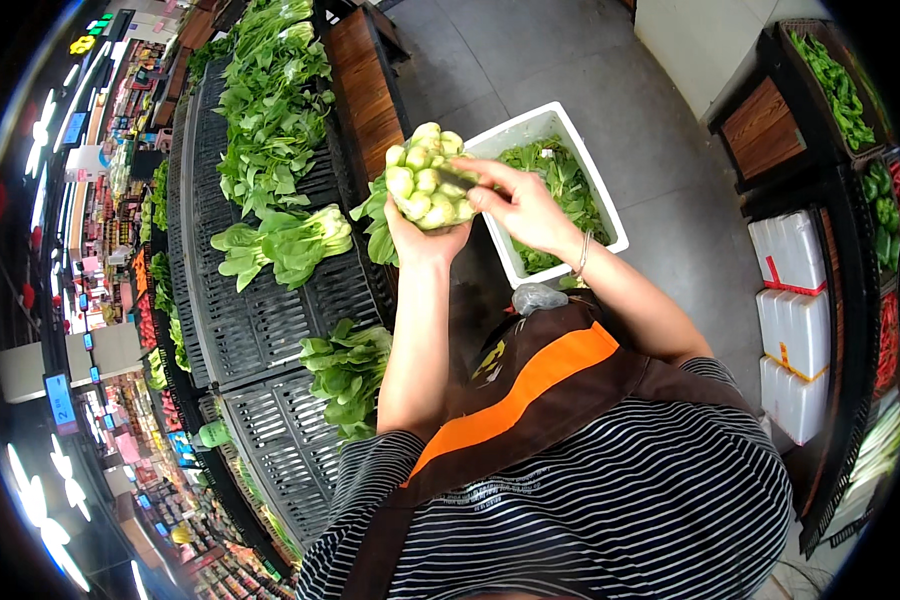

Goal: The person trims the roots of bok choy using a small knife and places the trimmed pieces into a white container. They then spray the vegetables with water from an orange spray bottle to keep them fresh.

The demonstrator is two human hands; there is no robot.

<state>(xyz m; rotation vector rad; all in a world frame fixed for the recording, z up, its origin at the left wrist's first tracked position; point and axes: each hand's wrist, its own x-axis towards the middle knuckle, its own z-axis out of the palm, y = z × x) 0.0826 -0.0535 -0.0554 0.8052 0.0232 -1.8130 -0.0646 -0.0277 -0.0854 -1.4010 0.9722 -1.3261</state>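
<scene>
My left hand (425,240) is wrapped round a bunch of bok choy (425,178), its pale green stem ends turned up and its leaves hanging to the left. In my right hand (532,207) is a small dark knife (457,180), its blade against the stem ends at the bunch's right side. Just beyond and below my right hand stands a white foam box (604,205), with loose green leaves (560,185) in it. Another bok choy bunch (295,245) lies on the black slatted shelf (270,350) to my left, and more bok choy (348,375) sits nearer me beside my left forearm.
Heaped leafy greens (275,110) cover the shelf's far end, beside a wooden panel (365,80). Grey tiled floor (660,140) surrounds the box. At right, stacked white foam boxes (795,330) stand by a display rack with green peppers (835,95).
</scene>
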